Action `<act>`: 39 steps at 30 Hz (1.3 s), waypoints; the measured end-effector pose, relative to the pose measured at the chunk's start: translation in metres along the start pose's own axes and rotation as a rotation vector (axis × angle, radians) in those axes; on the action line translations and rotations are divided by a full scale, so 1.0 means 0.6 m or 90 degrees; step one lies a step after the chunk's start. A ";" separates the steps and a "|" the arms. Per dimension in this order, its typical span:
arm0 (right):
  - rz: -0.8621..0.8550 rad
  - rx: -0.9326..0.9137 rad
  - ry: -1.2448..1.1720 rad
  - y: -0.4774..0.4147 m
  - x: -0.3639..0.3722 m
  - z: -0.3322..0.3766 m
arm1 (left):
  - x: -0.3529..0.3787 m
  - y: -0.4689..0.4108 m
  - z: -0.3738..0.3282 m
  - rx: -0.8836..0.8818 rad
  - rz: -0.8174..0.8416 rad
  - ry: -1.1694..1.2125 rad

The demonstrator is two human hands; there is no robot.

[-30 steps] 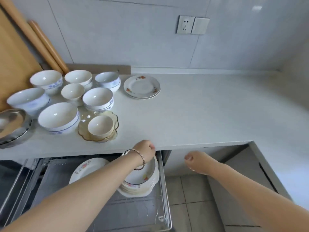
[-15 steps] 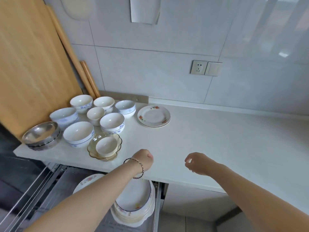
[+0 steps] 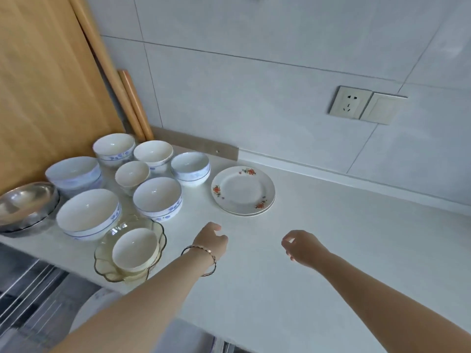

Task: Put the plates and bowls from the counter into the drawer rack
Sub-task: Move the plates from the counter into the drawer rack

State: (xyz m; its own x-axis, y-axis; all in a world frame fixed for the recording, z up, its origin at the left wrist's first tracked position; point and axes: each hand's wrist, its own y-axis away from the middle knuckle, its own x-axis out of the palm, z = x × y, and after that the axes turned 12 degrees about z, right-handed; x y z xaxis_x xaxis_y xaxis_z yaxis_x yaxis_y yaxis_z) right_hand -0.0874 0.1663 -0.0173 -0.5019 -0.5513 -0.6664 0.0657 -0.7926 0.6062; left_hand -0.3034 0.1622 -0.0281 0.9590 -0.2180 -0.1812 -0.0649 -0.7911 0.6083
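**Hands rise from the drawer toward the flowered plates**

A second ago the left hand was down at the plates stacked in the drawer. Now the left hand (image 3: 212,242) and right hand (image 3: 303,248) hover over the surface (image 3: 344,250), fingers loosely curled and holding nothing. They are near the stacked plates (image 3: 243,191), probably the next load. The bowls (image 3: 158,197) stand in a cluster to the left, and the open drawer rack (image 3: 30,291) is below them. Nothing blocks the way to the plates. A glass dish (image 3: 107,261) holding a small bowl (image 3: 135,248) sits close beside the left wrist and could be knocked.
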 end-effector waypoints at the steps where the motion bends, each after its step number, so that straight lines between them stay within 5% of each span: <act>1: 0.007 0.004 -0.002 -0.038 -0.007 -0.005 | 0.005 -0.026 -0.002 -0.004 -0.016 0.021; 10: 0.004 -0.012 -0.111 -0.326 -0.076 -0.013 | 0.023 -0.250 -0.051 -0.106 -0.160 0.247; 21: 0.094 -0.050 -0.405 -0.399 -0.076 -0.012 | 0.017 -0.332 -0.037 -0.089 -0.160 0.427; 29: 0.126 -0.035 -0.470 -0.301 -0.051 -0.021 | 0.029 -0.232 -0.012 -0.099 -0.146 0.426; 39: 0.090 -0.154 -0.423 -0.011 0.044 0.048 | -0.034 0.068 0.079 0.009 -0.167 0.464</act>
State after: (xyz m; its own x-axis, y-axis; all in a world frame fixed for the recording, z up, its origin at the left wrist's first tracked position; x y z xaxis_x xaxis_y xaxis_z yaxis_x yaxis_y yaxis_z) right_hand -0.1260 0.1648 -0.0263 -0.8882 -0.4385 -0.1373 0.3189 -0.8034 0.5028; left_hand -0.3386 0.1073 -0.0360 0.8824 0.4047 0.2399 0.1900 -0.7730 0.6053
